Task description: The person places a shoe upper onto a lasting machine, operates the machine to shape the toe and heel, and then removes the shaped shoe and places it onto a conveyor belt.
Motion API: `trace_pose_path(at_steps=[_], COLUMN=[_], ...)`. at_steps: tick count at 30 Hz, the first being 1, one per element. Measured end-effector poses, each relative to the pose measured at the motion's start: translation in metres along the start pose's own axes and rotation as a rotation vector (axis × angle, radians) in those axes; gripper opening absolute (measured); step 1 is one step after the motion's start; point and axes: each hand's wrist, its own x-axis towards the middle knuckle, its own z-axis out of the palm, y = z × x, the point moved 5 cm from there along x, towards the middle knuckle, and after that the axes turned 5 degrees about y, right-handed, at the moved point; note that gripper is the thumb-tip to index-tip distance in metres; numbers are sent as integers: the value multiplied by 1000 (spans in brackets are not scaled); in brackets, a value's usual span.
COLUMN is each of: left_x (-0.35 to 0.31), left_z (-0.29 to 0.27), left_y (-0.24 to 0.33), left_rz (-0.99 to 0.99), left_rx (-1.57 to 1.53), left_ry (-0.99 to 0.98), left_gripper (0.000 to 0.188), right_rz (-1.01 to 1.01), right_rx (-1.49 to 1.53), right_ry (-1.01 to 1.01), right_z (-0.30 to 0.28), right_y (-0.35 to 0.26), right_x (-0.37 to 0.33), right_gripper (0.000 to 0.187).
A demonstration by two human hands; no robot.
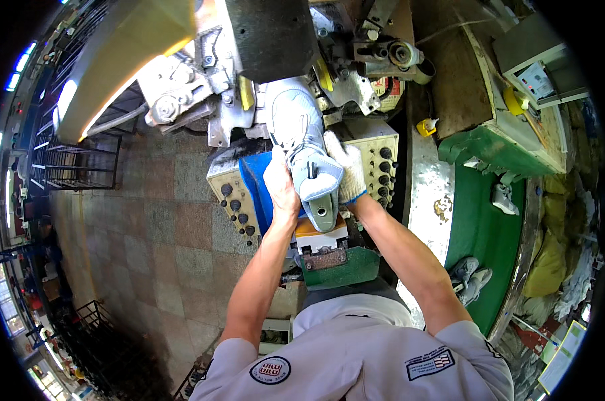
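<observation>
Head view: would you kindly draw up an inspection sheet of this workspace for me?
Surface: a green surface at right; cream machine panels with dark knobs.
Job's things: pale blue shoe, its toe beneath the dark machine head.
Clutter: a pair of grey shoes on the green surface, a single shoe farther up.
Hands: bare left hand and white-gloved right hand hold the pale blue shoe from either side.
Cables: grey line left of the machine; cable or hose unclear.
Surroundings: tiled floor at left.

The green surface (475, 224) carries 2 grey shoes (476, 286) and 1 paler shoe (505, 200).
</observation>
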Motion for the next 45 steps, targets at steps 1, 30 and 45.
trace_pose_path(at_steps=[1, 30, 45], left_x=[2, -183, -118], left_z=[-3, -173, -23], left_y=[-3, 103, 118], left_rz=[7, -695, 101], left_rx=[66, 10, 423], left_ry=[5, 10, 296], left_gripper=[51, 65, 28], right_rz=[101, 286, 395], right_rx=[2, 541, 917], right_ry=[-40, -41, 157], right_z=[-2, -156, -292], right_y=[0, -40, 33], right_x=[-3, -146, -154], right_gripper=[41, 76, 65])
